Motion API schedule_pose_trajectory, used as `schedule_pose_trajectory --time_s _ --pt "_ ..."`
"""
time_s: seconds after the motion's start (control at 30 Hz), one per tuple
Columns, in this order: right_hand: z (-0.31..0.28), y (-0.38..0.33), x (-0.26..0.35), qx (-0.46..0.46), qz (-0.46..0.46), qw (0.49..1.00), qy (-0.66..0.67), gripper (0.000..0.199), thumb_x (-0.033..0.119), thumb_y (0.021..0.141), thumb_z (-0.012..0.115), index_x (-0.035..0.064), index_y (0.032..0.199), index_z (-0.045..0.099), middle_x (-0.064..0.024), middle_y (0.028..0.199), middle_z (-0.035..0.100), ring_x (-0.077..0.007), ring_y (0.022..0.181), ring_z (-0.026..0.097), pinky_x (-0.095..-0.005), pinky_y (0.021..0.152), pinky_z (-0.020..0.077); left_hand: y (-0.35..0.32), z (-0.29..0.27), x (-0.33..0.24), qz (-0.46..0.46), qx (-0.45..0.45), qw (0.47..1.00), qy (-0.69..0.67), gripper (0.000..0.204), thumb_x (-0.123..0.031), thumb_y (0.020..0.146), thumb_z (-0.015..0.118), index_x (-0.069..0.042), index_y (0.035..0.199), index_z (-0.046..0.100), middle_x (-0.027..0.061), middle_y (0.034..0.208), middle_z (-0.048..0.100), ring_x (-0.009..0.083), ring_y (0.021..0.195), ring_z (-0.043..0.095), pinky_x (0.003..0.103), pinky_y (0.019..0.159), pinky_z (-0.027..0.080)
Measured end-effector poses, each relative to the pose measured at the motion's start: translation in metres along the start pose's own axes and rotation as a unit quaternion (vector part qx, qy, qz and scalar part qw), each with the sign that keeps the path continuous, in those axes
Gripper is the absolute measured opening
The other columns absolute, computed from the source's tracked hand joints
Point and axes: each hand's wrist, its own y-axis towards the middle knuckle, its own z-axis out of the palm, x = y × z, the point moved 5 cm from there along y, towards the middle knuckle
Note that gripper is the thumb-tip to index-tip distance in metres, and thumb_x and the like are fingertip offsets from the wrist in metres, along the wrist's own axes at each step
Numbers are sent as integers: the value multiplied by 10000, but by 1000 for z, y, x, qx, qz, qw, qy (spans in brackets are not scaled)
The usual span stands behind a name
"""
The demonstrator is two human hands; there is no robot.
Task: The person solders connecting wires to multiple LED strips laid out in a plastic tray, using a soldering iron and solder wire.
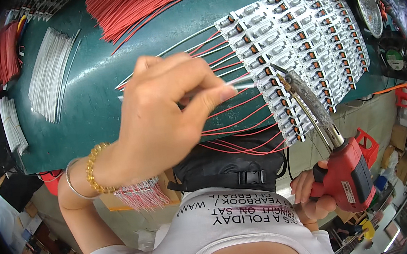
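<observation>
My left hand (pixel 160 111) hovers over the green mat, thumb and forefinger pinched on a white wire (pixel 244 86) whose far end meets the edge of a circuit board panel (pixel 299 42). Down the panel's left edge, several red and white wires stick out toward me and to the left. My right hand (pixel 320 207) grips the handle of a red soldering gun (pixel 346 176). The gun's hot end rests over the panel's left columns, close to where the pinched wire ends; whether it touches the pad cannot be made out.
A pile of loose red wires (pixel 136 7) lies at the back. White wire bundles (pixel 52 76) and a red bundle (pixel 6 56) sit at left. A metal dish (pixel 369 10) and a black fan-like device (pixel 395 54) stand at right. A black bag (pixel 227 166) is at the mat's front edge.
</observation>
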Motion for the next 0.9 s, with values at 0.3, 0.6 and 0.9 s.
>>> schedule_pose_trajectory --time_s 0.3,0.6,0.9 --pt "-5 4 -7 120 -34 991 44 939 710 682 604 -20 1225 368 -1 450 450 -141 363 453 -267 407 386 -19 19 -13 -36 -118 988 91 93 -50 727 701 -51 721 608 42 686 586 207 668 541 322 780 358" --pt "-9 3 -5 109 10 994 16 857 677 687 634 -8 1145 397 -6 456 467 -142 375 466 -267 401 373 -16 34 -10 -68 -153 980 105 99 -94 726 723 -74 708 628 14 665 557 201 716 520 329 784 344" --pt "-17 6 -4 231 -23 968 -100 804 650 687 656 1 1114 445 12 480 460 -134 388 454 -266 439 381 -16 33 -9 -58 -148 983 97 101 -86 721 727 -70 698 630 17 659 560 198 693 517 324 774 350"
